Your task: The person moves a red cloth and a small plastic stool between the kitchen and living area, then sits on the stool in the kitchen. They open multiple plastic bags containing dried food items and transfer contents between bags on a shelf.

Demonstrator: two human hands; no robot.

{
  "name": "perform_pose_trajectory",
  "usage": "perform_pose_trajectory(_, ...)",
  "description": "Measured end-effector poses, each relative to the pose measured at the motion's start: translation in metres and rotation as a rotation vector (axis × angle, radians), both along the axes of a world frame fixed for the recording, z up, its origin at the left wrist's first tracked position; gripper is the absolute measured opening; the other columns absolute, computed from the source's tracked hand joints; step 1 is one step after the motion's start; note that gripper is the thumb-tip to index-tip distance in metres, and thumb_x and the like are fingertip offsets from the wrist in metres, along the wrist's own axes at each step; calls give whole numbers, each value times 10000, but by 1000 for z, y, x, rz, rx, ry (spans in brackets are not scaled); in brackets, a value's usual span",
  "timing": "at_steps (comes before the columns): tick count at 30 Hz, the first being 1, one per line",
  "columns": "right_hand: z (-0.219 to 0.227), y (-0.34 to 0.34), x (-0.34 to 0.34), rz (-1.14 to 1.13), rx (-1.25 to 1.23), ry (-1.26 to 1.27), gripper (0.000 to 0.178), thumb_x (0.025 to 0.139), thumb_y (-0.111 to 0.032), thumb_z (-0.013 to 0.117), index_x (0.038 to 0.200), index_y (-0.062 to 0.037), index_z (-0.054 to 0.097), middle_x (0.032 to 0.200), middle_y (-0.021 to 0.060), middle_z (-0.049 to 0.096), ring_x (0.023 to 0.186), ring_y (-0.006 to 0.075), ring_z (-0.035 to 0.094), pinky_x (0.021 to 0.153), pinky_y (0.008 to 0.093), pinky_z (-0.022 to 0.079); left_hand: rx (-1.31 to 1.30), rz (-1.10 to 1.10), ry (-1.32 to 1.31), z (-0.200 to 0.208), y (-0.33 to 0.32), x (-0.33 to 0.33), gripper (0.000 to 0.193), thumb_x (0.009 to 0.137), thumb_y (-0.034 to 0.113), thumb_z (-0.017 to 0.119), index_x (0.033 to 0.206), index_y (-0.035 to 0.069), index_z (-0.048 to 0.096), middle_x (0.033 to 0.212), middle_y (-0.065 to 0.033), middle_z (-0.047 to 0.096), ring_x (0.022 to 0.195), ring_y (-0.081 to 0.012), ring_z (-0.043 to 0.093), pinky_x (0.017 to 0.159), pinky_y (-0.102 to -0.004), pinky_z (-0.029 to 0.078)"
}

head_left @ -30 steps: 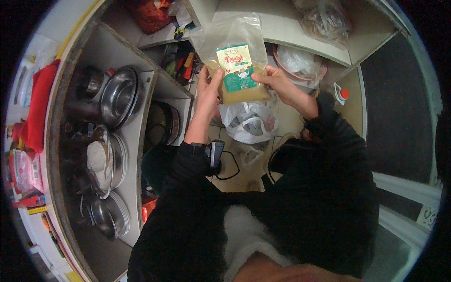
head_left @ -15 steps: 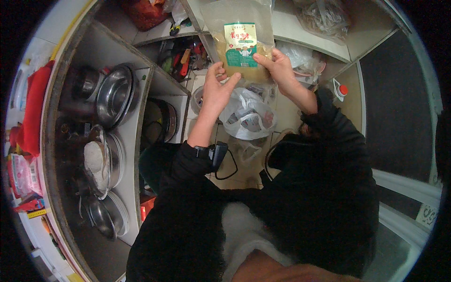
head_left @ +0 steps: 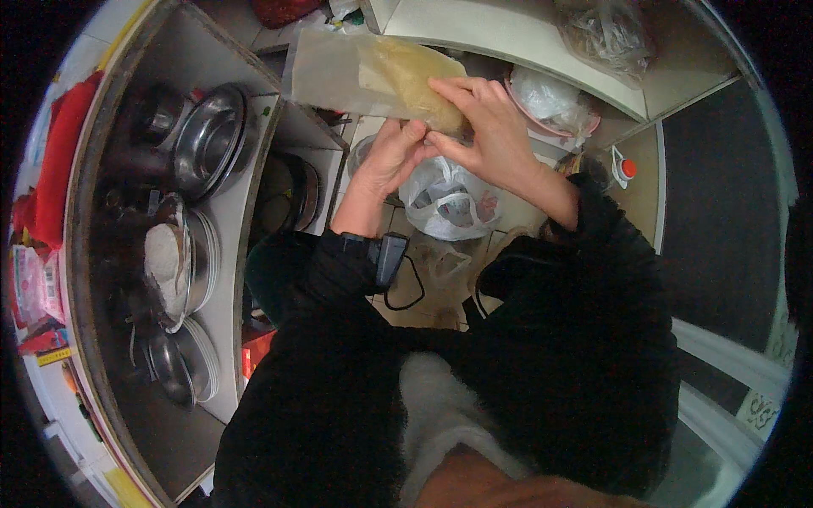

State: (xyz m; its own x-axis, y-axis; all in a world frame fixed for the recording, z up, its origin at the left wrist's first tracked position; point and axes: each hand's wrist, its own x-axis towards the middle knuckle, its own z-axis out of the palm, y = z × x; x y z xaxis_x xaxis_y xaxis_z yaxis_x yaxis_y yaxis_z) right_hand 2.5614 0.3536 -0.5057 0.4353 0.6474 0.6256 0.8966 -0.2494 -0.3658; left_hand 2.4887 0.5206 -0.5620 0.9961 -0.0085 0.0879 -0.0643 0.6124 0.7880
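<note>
A clear plastic bag with pale yellow contents [head_left: 408,74] is held up in front of the lower cupboard, its flatter end toward the left. My right hand [head_left: 489,129] is closed over the filled right end, fingers lying across the plastic. Below the bag, my left hand [head_left: 388,166] has its thumb and fingers together at the bag's lower edge, close to my right thumb. The label seen a moment earlier is out of sight. Beneath my hands, a white plastic carrier bag [head_left: 449,199] with things in it stands on the tiled floor.
To the left, an open cabinet holds metal bowls [head_left: 212,140], stacked plates [head_left: 206,258] and a bowl with a whitish mass [head_left: 167,267]. A pink basin [head_left: 567,127] with plastic bags sits under the shelf ahead. A red-capped bottle [head_left: 625,168] stands at right.
The bag has been turned from upright to sideways, its flatter end swinging left and its label turning out of view. My right hand now lies over the filled part; my left fingers have come together.
</note>
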Motion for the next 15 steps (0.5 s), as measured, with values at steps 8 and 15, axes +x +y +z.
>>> perform_pose_trajectory(8, 9, -11, 5, 71, -109, 33, 525, 786, -371, 677, 1219, -94, 571, 1159, 119, 560, 1023, 302, 531, 855, 402, 452, -9, 161, 116, 10, -12, -3, 607, 842, 312, 657, 1321, 27, 416, 1243, -100, 530, 1125, -223, 543, 903, -399, 499)
perform_pose_trajectory(15, 18, -22, 53, 108, 54, 641, 498, 838, -365, 684, 1215, -61, 568, 1041, 63, 637, 968, 155, 576, 822, 301, 465, -13, 16, 88, 15, 7, -11, 659, 770, 200, 617, 1353, 3, 381, 1295, -130, 506, 1180, -271, 498, 1011, -407, 393)
